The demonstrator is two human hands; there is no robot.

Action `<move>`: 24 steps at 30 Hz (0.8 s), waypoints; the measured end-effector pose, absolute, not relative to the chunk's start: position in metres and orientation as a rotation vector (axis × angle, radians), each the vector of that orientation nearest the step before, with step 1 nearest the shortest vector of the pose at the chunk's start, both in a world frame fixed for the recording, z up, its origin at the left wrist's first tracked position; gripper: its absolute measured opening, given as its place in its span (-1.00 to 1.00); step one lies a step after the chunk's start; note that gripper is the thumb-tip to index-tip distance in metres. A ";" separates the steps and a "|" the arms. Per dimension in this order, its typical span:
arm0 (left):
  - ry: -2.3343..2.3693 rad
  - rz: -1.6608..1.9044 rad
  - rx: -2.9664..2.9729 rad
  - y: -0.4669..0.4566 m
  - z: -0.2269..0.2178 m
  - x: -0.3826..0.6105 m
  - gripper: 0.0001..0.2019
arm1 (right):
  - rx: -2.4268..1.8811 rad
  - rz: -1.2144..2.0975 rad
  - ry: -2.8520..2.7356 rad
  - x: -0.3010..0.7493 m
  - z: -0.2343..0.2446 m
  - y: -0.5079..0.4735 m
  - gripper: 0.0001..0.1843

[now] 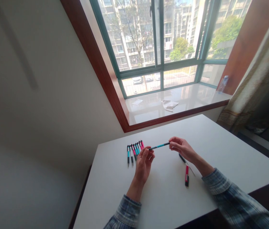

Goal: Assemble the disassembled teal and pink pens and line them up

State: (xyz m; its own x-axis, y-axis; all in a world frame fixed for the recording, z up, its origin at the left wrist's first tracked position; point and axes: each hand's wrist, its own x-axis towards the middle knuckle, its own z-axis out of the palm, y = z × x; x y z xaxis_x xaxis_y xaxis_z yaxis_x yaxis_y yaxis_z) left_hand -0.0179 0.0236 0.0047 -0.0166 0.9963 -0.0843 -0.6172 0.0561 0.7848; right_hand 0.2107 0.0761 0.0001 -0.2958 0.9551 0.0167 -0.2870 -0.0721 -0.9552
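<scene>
Over a white table (232, 149), both my hands hold one teal and black pen (159, 146) level in the air. My left hand (144, 162) pinches its left tip, fingers closed. My right hand (181, 148) grips its right end, fingers closed. A row of several teal and pink pens (134, 149) lies on the table just left of my left hand. A red and black pen (187, 175) lies under my right wrist, with a black pen part (182, 158) and a thin pale piece beside it.
A window sill (196, 95) runs behind the table with a crumpled white cloth (169, 105), a small paper (137, 102) and a clear bottle (222, 84). A curtain (258, 82) hangs at the right. A white wall stands to the left.
</scene>
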 end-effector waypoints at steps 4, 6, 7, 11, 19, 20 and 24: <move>0.802 1.467 0.606 0.024 0.004 -0.017 -0.68 | -0.864 1.544 -1.194 0.213 -0.003 0.077 -0.57; 0.801 1.485 0.580 0.024 0.004 -0.017 -0.68 | -0.878 1.501 -1.234 0.214 -0.005 0.079 -0.57; 0.797 1.491 0.568 0.024 0.004 -0.018 -0.67 | -0.886 1.467 -1.271 0.214 -0.005 0.079 -0.58; 0.799 1.507 0.571 0.023 0.005 -0.018 -0.62 | -0.925 1.266 -1.389 0.213 -0.007 0.080 -0.60; 0.994 1.550 0.876 0.013 0.007 -0.010 -0.52 | -0.982 1.096 -1.359 0.202 -0.004 0.073 -0.58; 0.987 1.550 0.898 0.012 0.007 -0.010 -0.53 | -1.005 1.044 -1.379 0.200 -0.001 0.072 -0.60; 0.908 1.475 0.950 0.010 0.009 -0.011 -0.74 | -1.064 0.787 -1.589 0.185 0.013 0.067 -0.79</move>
State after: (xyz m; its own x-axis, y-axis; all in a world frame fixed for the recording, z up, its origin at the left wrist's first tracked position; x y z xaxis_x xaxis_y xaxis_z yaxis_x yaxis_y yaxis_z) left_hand -0.0108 0.0099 0.0095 -0.0710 0.9944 0.0777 -0.3784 -0.0989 0.9203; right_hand 0.1853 0.0673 0.0129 -0.0859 0.9185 0.3861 0.2498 0.3950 -0.8841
